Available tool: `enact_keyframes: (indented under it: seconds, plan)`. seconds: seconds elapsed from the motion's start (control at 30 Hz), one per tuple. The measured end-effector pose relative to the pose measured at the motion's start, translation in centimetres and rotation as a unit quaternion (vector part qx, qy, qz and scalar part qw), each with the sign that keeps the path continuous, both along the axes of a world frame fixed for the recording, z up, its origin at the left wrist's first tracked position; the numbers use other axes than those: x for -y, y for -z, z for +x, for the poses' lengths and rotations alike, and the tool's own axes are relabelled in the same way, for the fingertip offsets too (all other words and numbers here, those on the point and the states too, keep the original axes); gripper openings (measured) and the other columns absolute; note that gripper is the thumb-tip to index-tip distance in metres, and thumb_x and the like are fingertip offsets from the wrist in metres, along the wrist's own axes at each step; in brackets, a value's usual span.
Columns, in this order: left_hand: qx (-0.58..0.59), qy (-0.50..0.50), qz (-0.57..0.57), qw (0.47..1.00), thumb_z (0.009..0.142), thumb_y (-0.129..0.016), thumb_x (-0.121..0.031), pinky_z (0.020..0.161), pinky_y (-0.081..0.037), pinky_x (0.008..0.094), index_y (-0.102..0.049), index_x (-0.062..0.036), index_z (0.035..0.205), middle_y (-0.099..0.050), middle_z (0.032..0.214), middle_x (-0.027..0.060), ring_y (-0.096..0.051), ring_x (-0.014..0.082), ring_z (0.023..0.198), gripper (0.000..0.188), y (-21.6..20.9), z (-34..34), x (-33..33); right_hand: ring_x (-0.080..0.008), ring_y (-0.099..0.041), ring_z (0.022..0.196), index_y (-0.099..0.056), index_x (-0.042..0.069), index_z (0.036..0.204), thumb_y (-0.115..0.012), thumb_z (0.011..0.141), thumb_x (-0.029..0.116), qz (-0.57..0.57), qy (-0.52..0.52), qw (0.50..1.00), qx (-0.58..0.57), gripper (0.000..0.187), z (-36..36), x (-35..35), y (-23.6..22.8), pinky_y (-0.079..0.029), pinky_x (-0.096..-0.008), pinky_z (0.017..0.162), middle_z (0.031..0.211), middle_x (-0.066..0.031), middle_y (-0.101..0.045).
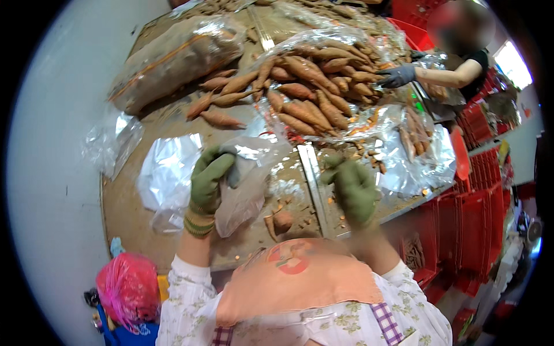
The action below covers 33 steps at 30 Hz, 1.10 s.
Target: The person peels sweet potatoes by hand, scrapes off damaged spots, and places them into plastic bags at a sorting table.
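Note:
My left hand [210, 179], in a green work glove with a knitted cuff, pinches the upper edge of a clear plastic bag [242, 199], which hangs limp beside it. To the right, my right hand [353, 190], gloved alike, is held up over the table with its fingers curled in, slightly blurred; I make out nothing in it. A large heap of sweet potatoes [311, 75] lies beyond both hands on plastic sheeting. Several loose sweet potatoes [222, 119] lie left of the heap. Near my apron sits a short stub of sweet potato [282, 221].
A full sack [179, 60] lies at the back left. A stack of clear bags [168, 167] lies left of my left hand. A metal strip [312, 181] crosses the table. At the right, a co-worker's gloved hand [398, 75] reaches the heap; red crates [476, 230] stand below.

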<state>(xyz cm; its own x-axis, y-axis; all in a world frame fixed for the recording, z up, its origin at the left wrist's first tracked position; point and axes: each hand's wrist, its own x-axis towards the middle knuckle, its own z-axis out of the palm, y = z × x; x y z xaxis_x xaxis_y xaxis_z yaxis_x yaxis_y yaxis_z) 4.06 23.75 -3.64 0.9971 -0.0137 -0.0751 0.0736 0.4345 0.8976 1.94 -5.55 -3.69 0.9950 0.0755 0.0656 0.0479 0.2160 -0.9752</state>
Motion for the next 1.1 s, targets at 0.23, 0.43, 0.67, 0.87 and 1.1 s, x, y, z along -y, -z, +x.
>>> enact_keyframes:
  seconds: [0.23,0.43,0.67,0.87,1.1]
  plan:
    - [-0.019,0.066,0.002,0.998,0.096,-0.061,-0.011,0.058,-0.044,0.0205,-0.069,0.0003,0.116,-0.067,0.092,0.0010,-0.056,0.0062,0.067,0.024,0.1,0.0,1.4,-0.0200,-0.064,0.117,-0.054,-0.006,0.137,-0.070,0.092,0.003,0.037,-0.025,0.997,0.062,0.049,1.6,-2.1,-3.6,-0.054,-0.0314,0.096,0.123,-0.0156,-0.068]
    - [-0.002,0.099,0.067,0.993,0.097,-0.056,-0.008,0.058,-0.041,0.0182,-0.067,0.0025,0.120,-0.067,0.092,0.0014,-0.054,0.0034,0.067,0.028,-2.2,-0.6,2.5,-0.0116,-0.065,0.095,-0.066,-0.003,0.123,-0.081,0.083,0.021,-0.110,-0.166,0.977,-0.080,0.049,3.3,-3.4,-3.6,-0.053,-0.0269,0.085,0.107,-0.0083,-0.072]
    - [0.022,0.095,0.022,0.995,0.099,-0.052,-0.011,0.058,-0.041,0.0182,-0.062,0.0050,0.131,-0.068,0.091,0.0014,-0.052,0.0013,0.066,0.037,-2.3,-0.3,1.2,-0.0081,-0.061,0.080,-0.073,-0.002,0.111,-0.073,0.085,0.017,-0.053,-0.210,0.957,-0.194,0.032,3.5,-1.6,-3.4,-0.048,-0.0238,0.072,0.089,-0.0016,-0.069]
    - [0.002,0.083,0.161,0.983,0.098,-0.058,-0.011,0.072,-0.051,0.0233,-0.064,0.0038,0.129,-0.070,0.098,0.0056,-0.062,0.0094,0.080,0.035,-1.2,0.7,0.2,-0.0060,-0.054,0.068,-0.075,0.001,0.112,-0.076,0.086,0.022,-0.169,-0.261,0.937,-0.160,0.034,3.4,-2.4,-2.7,-0.041,-0.0219,0.061,0.080,0.0033,-0.066]
    - [0.172,-0.213,0.469,0.839,0.089,-0.071,-0.006,0.074,-0.054,0.0281,-0.071,0.0013,0.114,-0.071,0.095,0.0061,-0.064,0.0118,0.080,0.025,-4.9,-2.2,0.2,-0.0072,-0.054,0.064,-0.072,0.001,0.091,-0.079,0.086,0.032,-0.203,0.053,0.966,-0.153,0.032,2.8,-0.4,1.0,-0.047,-0.0275,0.061,0.076,-0.0009,-0.067]
